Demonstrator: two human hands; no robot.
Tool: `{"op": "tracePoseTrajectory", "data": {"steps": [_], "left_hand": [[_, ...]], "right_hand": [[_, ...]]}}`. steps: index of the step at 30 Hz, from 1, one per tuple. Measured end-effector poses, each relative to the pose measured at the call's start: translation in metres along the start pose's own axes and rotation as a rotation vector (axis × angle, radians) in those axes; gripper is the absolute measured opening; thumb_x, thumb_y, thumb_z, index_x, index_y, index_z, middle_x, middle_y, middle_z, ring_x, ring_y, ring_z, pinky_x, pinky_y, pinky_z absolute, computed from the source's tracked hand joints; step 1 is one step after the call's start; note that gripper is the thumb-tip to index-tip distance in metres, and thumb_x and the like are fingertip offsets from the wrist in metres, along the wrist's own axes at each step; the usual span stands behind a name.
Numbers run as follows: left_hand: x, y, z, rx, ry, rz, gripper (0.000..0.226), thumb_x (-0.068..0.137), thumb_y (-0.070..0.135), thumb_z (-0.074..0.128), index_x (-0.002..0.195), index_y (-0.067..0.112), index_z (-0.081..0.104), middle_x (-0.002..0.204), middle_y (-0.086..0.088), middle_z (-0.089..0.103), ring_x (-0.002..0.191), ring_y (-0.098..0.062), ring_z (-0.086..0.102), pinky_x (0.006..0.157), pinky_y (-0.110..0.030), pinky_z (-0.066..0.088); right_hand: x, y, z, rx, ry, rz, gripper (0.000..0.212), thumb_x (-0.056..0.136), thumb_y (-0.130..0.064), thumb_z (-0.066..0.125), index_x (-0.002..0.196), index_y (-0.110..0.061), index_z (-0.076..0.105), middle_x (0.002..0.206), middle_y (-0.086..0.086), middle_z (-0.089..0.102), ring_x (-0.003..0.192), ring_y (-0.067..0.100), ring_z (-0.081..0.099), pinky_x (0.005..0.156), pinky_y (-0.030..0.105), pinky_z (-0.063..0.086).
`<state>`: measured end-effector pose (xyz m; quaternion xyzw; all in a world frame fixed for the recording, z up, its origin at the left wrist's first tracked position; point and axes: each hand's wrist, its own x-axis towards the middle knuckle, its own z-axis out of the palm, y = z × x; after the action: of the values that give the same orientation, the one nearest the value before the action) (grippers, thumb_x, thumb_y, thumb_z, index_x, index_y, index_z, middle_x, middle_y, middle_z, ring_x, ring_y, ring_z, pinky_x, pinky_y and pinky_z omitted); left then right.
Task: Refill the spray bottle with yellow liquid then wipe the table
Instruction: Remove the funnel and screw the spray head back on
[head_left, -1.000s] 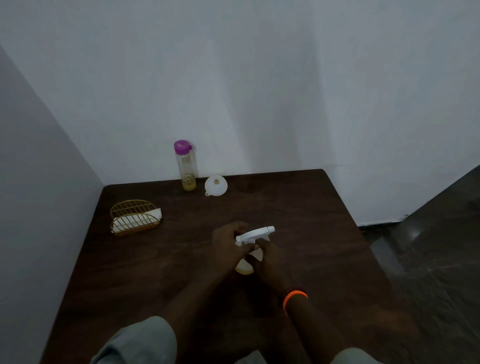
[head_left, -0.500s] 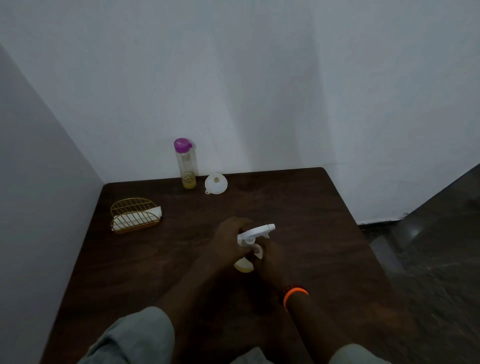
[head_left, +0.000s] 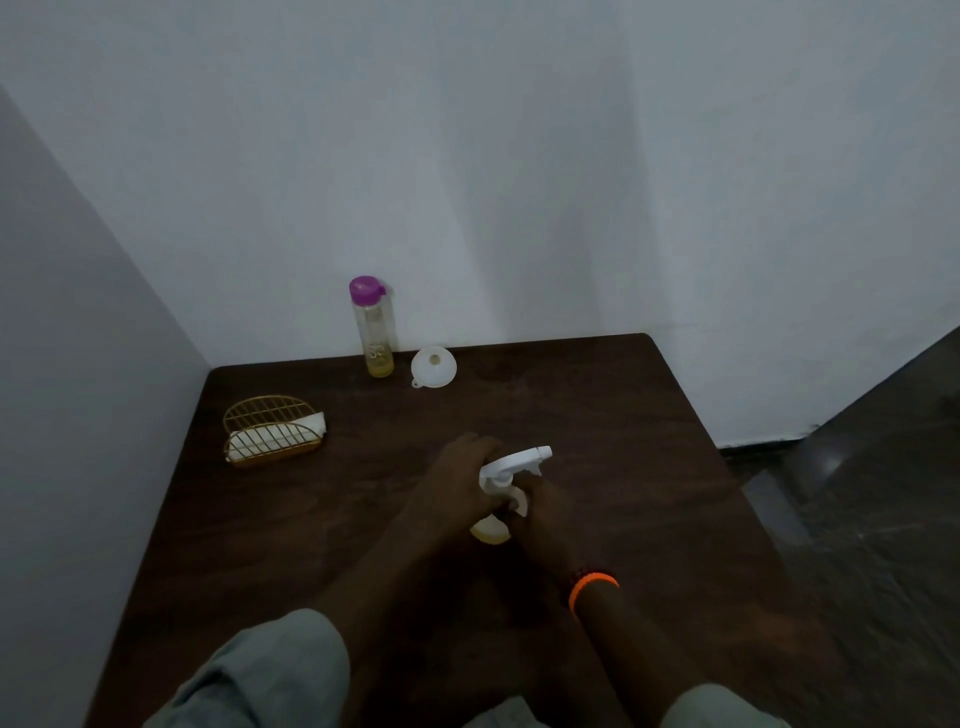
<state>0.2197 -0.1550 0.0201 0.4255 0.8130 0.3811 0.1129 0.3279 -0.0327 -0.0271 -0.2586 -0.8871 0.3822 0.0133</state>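
table (head_left: 597, 415) right half bare | far edge — bottle (head_left: 373, 332), funnel (head_left: 433, 365) | left — napkin holder (head_left: 270, 428)

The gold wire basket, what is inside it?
A white cloth lies in the basket, one corner poking out on the right. Anything under the cloth is covered and cannot be seen.

On the dark wooden table (head_left: 597, 426), the clear purple-capped bottle (head_left: 373, 327) stands at the back edge, the white plastic funnel (head_left: 434, 365) just right of it, the gold wire napkin holder (head_left: 271, 430) front-left, the white-headed spray bottle (head_left: 506, 491) mid-table.
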Motion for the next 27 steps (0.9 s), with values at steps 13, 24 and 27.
{"op": "tracePoseTrajectory", "data": {"steps": [13,24,27], "left_hand": [[0.014,0.006,-0.020,-0.135,-0.170,0.087,0.021,0.080,0.023,0.074,0.100,0.016,0.073,0.091,0.006,0.073,0.081,-0.008,0.068,0.068,-0.021,0.053],[-0.006,0.025,0.005,0.407,0.031,-0.277,0.042,0.079,0.058,0.068,0.094,0.019,0.061,0.097,0.005,0.059,0.085,-0.009,0.056,0.066,-0.023,0.039],[-0.008,0.032,0.010,0.477,0.071,-0.241,0.042,0.083,0.059,0.062,0.095,0.019,0.061,0.097,0.003,0.059,0.085,-0.012,0.057,0.066,-0.025,0.039]], "right_hand": [[0.002,0.002,0.001,0.048,-0.021,0.035,0.055,0.086,-0.043,0.073,0.133,-0.018,0.059,0.137,0.000,0.060,0.125,0.016,0.056,0.102,0.028,0.043],[0.006,0.003,-0.002,-0.004,-0.045,-0.022,0.037,0.088,-0.032,0.072,0.121,-0.018,0.065,0.126,-0.002,0.064,0.115,0.014,0.059,0.093,0.024,0.043],[0.007,0.005,-0.002,-0.012,-0.030,-0.023,0.029,0.086,-0.029,0.074,0.111,-0.017,0.067,0.119,0.000,0.066,0.109,0.015,0.061,0.092,0.026,0.046]]}}
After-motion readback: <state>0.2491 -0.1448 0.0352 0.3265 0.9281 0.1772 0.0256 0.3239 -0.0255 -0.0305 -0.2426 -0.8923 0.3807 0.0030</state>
